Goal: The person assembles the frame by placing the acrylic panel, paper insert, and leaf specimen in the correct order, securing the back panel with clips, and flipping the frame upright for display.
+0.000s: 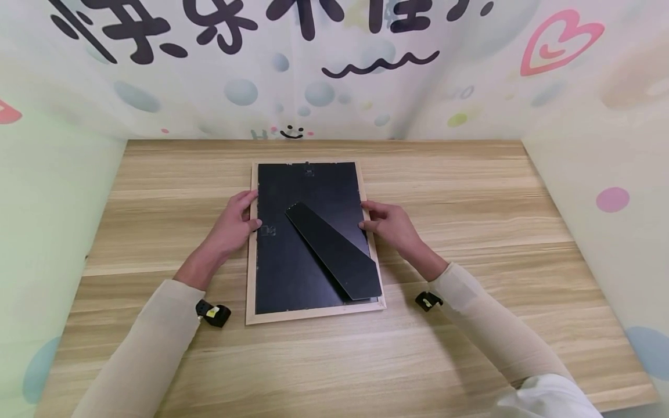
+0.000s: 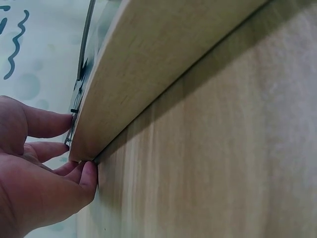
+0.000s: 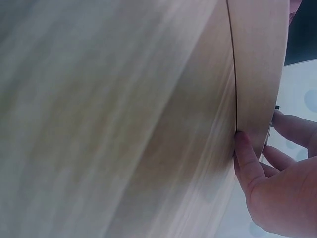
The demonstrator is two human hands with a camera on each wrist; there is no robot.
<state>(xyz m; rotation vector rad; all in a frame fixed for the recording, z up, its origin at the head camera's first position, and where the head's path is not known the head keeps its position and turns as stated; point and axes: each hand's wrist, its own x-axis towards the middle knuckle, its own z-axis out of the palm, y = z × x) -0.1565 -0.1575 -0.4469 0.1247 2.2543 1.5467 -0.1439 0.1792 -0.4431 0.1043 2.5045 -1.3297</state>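
Observation:
A picture frame [image 1: 251, 278] with a pale wooden border lies back side up on the table in the head view. Its black backing board [image 1: 284, 273] carries a black stand leg [image 1: 337, 255] slanting down to the lower right corner. My left hand [image 1: 234, 225] grips the left side of the border, thumb on top, and other fingers reach the lower edge in the left wrist view. On the opposite side my right hand [image 1: 393, 227] holds the border likewise, with fingertips [image 3: 243, 141] at the bottom edge. The frame's front is hidden.
The wood-grain table [image 1: 460, 191] stretches around the frame. A printed white curtain [image 1: 209, 116] closes off the back, and pale walls [image 1: 601, 151] stand at both sides. Black straps [image 1: 213, 313] sit at the wrists.

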